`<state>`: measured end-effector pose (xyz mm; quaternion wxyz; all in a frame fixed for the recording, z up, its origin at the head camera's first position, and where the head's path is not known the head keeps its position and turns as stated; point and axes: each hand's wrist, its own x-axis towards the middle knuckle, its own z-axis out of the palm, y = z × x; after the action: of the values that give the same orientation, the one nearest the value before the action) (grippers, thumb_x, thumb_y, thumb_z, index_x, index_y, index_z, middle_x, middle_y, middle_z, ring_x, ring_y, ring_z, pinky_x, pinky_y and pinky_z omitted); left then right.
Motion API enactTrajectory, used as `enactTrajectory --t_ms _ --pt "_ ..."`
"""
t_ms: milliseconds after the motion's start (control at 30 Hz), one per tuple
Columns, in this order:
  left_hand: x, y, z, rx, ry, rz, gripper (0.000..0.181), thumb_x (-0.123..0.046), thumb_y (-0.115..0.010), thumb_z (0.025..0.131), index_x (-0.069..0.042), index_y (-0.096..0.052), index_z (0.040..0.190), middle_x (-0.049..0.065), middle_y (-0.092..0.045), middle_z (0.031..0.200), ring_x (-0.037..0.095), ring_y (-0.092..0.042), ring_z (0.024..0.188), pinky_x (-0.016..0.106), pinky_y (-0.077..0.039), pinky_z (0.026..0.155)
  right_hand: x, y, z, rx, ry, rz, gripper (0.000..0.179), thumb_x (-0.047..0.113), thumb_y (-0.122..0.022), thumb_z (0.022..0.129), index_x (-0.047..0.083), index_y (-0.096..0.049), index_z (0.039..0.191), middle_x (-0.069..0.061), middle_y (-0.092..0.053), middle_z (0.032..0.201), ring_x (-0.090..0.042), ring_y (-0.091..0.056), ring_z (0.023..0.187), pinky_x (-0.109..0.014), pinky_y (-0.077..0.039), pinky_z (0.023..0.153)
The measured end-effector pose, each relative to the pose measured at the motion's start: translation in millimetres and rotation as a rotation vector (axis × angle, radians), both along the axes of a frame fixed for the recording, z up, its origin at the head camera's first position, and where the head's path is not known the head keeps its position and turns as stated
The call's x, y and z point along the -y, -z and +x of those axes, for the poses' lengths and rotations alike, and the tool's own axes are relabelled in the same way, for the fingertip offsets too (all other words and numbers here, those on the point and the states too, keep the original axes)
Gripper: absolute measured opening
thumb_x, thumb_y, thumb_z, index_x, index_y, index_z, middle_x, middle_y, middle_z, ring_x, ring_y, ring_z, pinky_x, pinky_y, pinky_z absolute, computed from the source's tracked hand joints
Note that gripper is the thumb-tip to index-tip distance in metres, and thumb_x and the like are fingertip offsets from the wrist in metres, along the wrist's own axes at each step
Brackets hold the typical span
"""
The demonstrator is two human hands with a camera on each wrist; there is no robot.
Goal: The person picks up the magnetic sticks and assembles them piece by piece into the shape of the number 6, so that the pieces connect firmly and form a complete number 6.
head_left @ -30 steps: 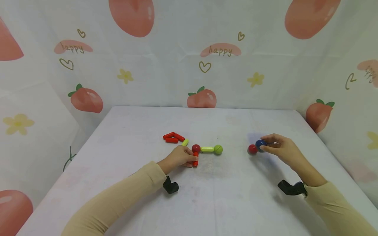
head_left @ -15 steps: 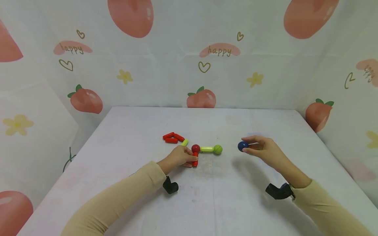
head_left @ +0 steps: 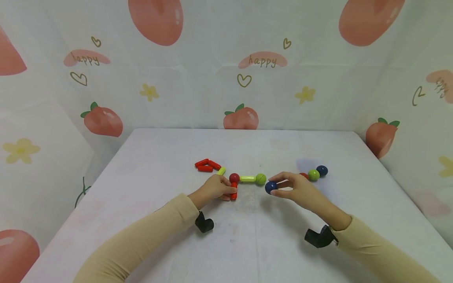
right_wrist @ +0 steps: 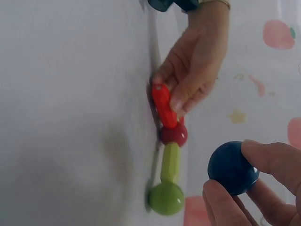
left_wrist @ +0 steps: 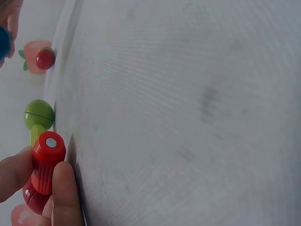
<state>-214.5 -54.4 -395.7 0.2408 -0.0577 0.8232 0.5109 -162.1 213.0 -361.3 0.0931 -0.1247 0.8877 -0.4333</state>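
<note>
Left hand (head_left: 214, 188) pinched red stick (head_left: 234, 196), touching red ball (head_left: 234, 178) on tabletop (head_left: 240, 251); yellow stick (head_left: 247, 179) lay between red ball and green ball (head_left: 260, 179). Right hand (head_left: 301, 190) gripped blue ball (head_left: 270, 187) near green ball.

Left hand (head_left: 213, 188) is pinching between thumb and fingers; right hand (head_left: 299, 189) is pinching likewise; both forearms (head_left: 148, 232) are slanting inward.

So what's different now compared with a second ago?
The right hand has carried the blue ball to the person's left, from beside the loose red ball to near the green ball by the yellow stick. A second green ball and second blue ball now show at right. The left hand still grips the red stick; the yellow stick stayed put.
</note>
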Motion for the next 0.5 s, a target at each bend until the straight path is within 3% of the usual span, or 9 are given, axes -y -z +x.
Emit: enactTrajectory --t_ms 300,500 --pt "-0.9 0.4 -0.8 0.012 -0.013 -0.021 0.027 -0.011 -0.078 0.090 0.001 -0.062 0.107 0.008 -0.063 0.093 0.010 -0.064 0.067 0.020 -0.059 0.066 29 15.9 -1.1 0.076 -0.069 -0.044 0.035 0.019 -0.078 0.090 0.006 -0.068 0.120 -0.014 -0.070 0.122 -0.031 -0.068 0.115 -0.046 -0.057 0.097" --pt "0.4 -1.7 0.4 0.002 0.001 -0.025 0.028 -0.013 -0.079 0.090 0.001 -0.063 0.108 0.008 -0.065 0.092 0.010 -0.064 0.067 0.019 -0.058 0.065 50 25.2 -2.7 0.078 -0.122 -0.053 0.036 0.014 -0.079 0.089 0.001 -0.066 0.120 -0.017 -0.069 0.124 -0.032 -0.070 0.112 -0.044 -0.058 0.096"
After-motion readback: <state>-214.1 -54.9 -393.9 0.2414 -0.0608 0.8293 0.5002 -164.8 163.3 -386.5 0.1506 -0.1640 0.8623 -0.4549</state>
